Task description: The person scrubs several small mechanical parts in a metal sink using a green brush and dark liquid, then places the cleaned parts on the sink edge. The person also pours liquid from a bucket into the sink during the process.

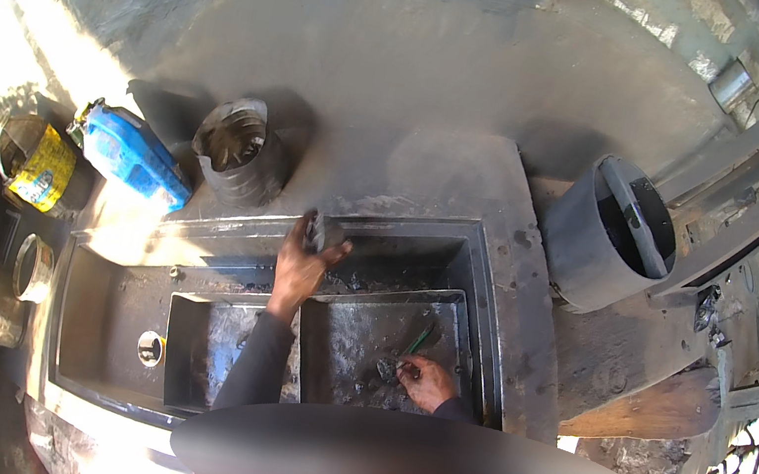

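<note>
While your hands work well apart, the small stuff is what could go wrong. Your right hand (427, 386) has its fingertips closed on a dark lump (388, 369); grime on the fingers might let it slip, likely just dropping into the tray (349, 327) below. Your left hand (300, 269) is riskier: a small grey piece (316, 230) sits at its fingers, but the thumb stands off, and you can't tell whether it's gripped. If loose, it could fall into the basin (115, 288) and get lost in the dark muck under that hand. The green stick (421, 338) could get knocked too, should the right hand swing forward.

Positions: dark lump just left of your right hand's fingertips, over the tray; green stick just ahead of that hand. Grey piece at the far end of your left hand, near the basin's back edge. Metal can (254, 176) on the surface (400, 175), ahead and left of your left hand.
</note>
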